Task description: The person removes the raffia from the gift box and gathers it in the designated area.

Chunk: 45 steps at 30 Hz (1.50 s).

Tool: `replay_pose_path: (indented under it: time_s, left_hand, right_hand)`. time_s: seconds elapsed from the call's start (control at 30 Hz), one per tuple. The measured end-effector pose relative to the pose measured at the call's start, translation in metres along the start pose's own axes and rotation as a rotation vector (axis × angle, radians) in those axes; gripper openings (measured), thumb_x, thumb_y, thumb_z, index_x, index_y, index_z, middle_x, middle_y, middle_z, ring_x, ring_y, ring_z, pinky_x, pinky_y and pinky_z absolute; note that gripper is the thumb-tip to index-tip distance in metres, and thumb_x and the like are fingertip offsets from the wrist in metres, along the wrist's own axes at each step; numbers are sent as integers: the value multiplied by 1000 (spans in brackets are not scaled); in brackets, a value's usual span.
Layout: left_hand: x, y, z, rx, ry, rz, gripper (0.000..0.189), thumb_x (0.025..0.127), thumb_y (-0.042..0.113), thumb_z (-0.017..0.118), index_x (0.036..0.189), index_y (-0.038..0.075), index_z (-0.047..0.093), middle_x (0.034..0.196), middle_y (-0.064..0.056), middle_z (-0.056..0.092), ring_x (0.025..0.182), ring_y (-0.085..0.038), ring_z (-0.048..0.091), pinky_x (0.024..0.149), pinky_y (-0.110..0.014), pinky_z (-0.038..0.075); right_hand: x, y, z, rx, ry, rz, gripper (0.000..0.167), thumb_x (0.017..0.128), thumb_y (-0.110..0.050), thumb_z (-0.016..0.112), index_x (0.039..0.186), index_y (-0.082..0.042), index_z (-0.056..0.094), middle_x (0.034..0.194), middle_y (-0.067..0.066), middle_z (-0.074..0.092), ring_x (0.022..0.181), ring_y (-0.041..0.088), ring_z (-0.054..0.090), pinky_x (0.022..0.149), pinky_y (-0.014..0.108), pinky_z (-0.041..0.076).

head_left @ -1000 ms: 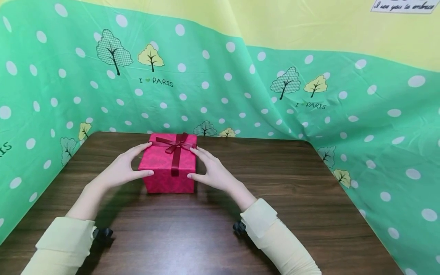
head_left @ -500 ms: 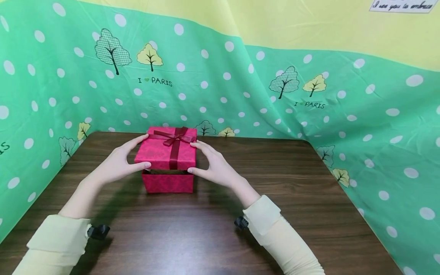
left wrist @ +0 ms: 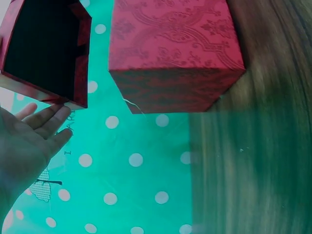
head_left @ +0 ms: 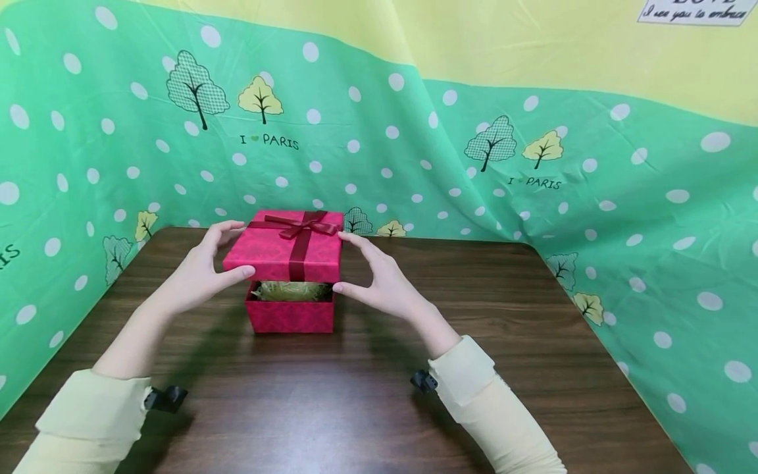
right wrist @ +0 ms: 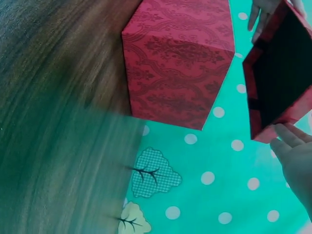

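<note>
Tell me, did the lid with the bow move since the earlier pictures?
Yes, the lid went up, off the box bottom, which stayed put on the table.

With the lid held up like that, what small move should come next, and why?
Probably shift the lid sideways, clear of the box: the left hand and right hand hold it raised, yet it partly hides the straw-like filling inside.

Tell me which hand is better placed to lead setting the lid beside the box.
Probably the right hand. It and the left hand both hold the lid above the box, but more of the table shows on the right side.
</note>
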<state>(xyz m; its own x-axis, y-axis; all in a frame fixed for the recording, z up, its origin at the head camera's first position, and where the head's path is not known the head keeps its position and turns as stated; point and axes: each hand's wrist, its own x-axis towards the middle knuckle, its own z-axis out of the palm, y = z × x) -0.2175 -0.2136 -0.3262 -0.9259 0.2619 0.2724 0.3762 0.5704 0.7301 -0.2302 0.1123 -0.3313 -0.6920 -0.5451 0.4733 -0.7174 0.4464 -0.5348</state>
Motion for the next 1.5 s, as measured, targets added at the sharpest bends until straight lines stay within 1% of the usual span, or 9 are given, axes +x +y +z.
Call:
replay_pose_path:
  time_s: [0.1, 0.27, 0.5, 0.63, 0.77, 0.9, 1.13, 1.33, 1.5]
  left_hand:
    - [-1, 4, -1, -37, 46, 36, 67, 87, 23, 67, 140, 12, 28, 134, -11, 45, 109, -16, 47, 79, -15, 43]
    - [-3, 12, -1, -142, 119, 70, 56, 89, 17, 64, 133, 6, 31, 131, -13, 46, 99, -9, 49, 71, -14, 48]
    - [-4, 22, -1, -214, 173, 97, 46, 91, 19, 61, 128, 11, 36, 114, 0, 49, 92, -10, 53, 70, -13, 49]
    - [-5, 23, 0, -316, 152, 175, 48, 91, 24, 63, 130, 15, 36, 116, 4, 50, 102, -10, 52, 80, -13, 45]
    - [-4, 22, 3, -406, 100, 270, 53, 91, 24, 63, 134, 15, 33, 125, 2, 48, 118, -8, 46, 97, -12, 35]
    - [-3, 23, 7, -442, 86, 308, 56, 90, 17, 64, 136, 14, 32, 131, 0, 44, 124, -9, 43, 103, -13, 31]
    - [-4, 24, 14, -339, 107, 263, 63, 89, 4, 62, 141, 18, 29, 136, -1, 41, 130, -11, 38, 105, -13, 30]
    - [-2, 24, 17, -289, 171, 323, 63, 85, -6, 61, 140, 8, 33, 133, -17, 42, 126, -12, 41, 107, -20, 29]
    - [-1, 25, 16, -254, 239, 335, 66, 83, -8, 62, 142, 8, 35, 133, -11, 45, 121, -13, 47, 102, -20, 34]
  right_hand:
    - [-1, -2, -2, 68, 16, -8, 78, 81, -32, 75, 145, -25, 31, 144, -6, 42, 134, 13, 38, 108, 37, 35]
    - [-1, -7, -2, 129, 62, 2, 67, 82, -22, 74, 140, -18, 39, 139, -2, 48, 131, 12, 43, 107, 33, 36]
    - [0, -37, -11, 245, 160, 6, 54, 84, -4, 69, 132, -1, 44, 134, 14, 52, 128, 27, 47, 106, 38, 38]
    - [0, -45, -16, 308, 200, 19, 50, 87, -3, 65, 132, 2, 44, 134, 18, 52, 128, 29, 47, 107, 41, 37]
    - [2, -47, -18, 382, 241, 52, 47, 90, -1, 61, 134, 2, 44, 134, 20, 51, 128, 29, 47, 106, 42, 37]
    - [3, -47, -19, 445, 276, 69, 48, 90, 2, 58, 136, 2, 43, 136, 21, 50, 128, 30, 47, 105, 44, 37]
    - [3, -48, -21, 429, 309, 66, 50, 90, 3, 57, 138, 5, 41, 136, 23, 49, 125, 32, 49, 104, 45, 39]
    - [4, -46, -19, 423, 312, 30, 53, 89, 6, 57, 139, 7, 39, 131, 27, 50, 122, 38, 48, 102, 51, 40]
    - [4, -48, -19, 404, 289, 13, 53, 89, 9, 55, 139, 7, 39, 129, 27, 48, 119, 40, 50, 97, 53, 43]
